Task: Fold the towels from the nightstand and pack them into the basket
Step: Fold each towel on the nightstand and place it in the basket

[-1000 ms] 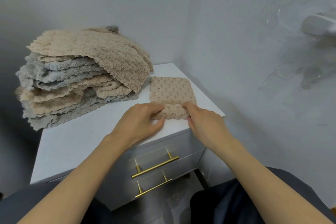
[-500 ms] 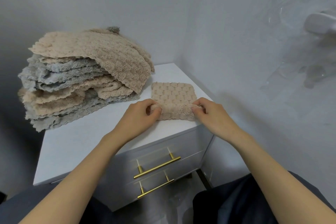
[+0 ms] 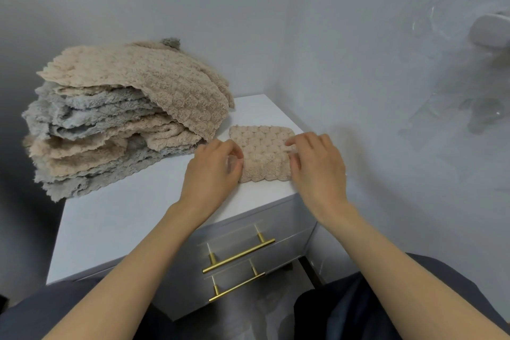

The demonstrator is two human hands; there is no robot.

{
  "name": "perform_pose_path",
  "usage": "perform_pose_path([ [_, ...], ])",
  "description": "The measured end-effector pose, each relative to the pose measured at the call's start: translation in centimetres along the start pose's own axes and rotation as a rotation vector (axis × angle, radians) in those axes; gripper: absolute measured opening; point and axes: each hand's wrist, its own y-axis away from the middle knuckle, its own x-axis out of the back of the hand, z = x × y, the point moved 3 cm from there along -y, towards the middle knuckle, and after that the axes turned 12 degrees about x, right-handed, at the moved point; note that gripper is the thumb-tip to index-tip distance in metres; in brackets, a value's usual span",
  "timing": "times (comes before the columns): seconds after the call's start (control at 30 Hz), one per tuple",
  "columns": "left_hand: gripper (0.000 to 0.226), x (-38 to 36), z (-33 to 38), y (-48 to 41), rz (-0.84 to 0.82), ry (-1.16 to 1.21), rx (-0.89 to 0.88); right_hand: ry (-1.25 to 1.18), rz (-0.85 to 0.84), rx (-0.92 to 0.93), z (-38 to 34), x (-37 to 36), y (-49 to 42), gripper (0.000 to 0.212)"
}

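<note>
Since its near edge was folded over, the beige towel point(image 3: 262, 152) at centre frame is touched by the left hand point(image 3: 212, 174) and right hand point(image 3: 317, 171); any pinch cannot be told. Packing is judged next.

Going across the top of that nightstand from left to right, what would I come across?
pile of beige and grey towels → left hand → small folded beige towel → right hand
</note>
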Motion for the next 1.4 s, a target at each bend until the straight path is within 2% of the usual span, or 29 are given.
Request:
perform_pose_path([
  [0.07, 0.011, -0.1, 0.0, 0.1, 0.012, -0.016, -0.028, -0.024, 0.004, 0.128, -1.6, -0.4, 0.3, 0.029],
  [0.23, 0.012, -0.1, -0.3, -0.2, 0.019, 0.014, -0.01, 0.007, -0.167, 0.251, -4.0, -2.4, 1.4, 0.037],
  [0.4, 0.014, 0.0, -0.5, -0.2, 0.043, -0.047, -0.02, 0.026, -0.344, 0.229, -3.1, -3.2, 1.6, 0.045],
  [0.7, 0.016, 0.2, -0.7, -0.1, 0.056, -0.061, -0.018, 0.057, -0.427, 0.055, 0.2, -1.5, 2.2, 0.05],
  [0.8, 0.017, 0.2, -0.4, 0.2, 0.09, -0.092, -0.078, 0.059, -0.469, 0.021, 0.4, -1.1, 2.1, 0.051],
  [0.9, 0.018, 0.1, -0.3, 0.5, 0.086, -0.134, -0.201, 0.073, -0.478, 0.042, 0.6, -0.8, 1.8, 0.05],
  [1.1, 0.042, 0.5, -1.1, 0.2, -0.076, -0.24, -0.229, -0.148, -0.438, 0.017, 1.8, -0.8, 1.8, 0.052],
  [1.27, 0.027, 0.9, -1.1, 0.3, -0.034, -0.133, -0.195, -0.271, -0.363, 0.0, 2.2, -0.5, 1.3, 0.042],
  [1.33, 0.02, 0.9, -1.1, 0.2, -0.068, -0.061, -0.118, -0.366, -0.348, -0.046, 2.4, -0.5, 1.1, 0.033],
  [1.4, 0.033, 0.7, -1.3, -0.1, -0.168, 0.023, -0.016, -0.454, -0.341, -0.114, 2.6, -0.5, 1.0, 0.026],
])
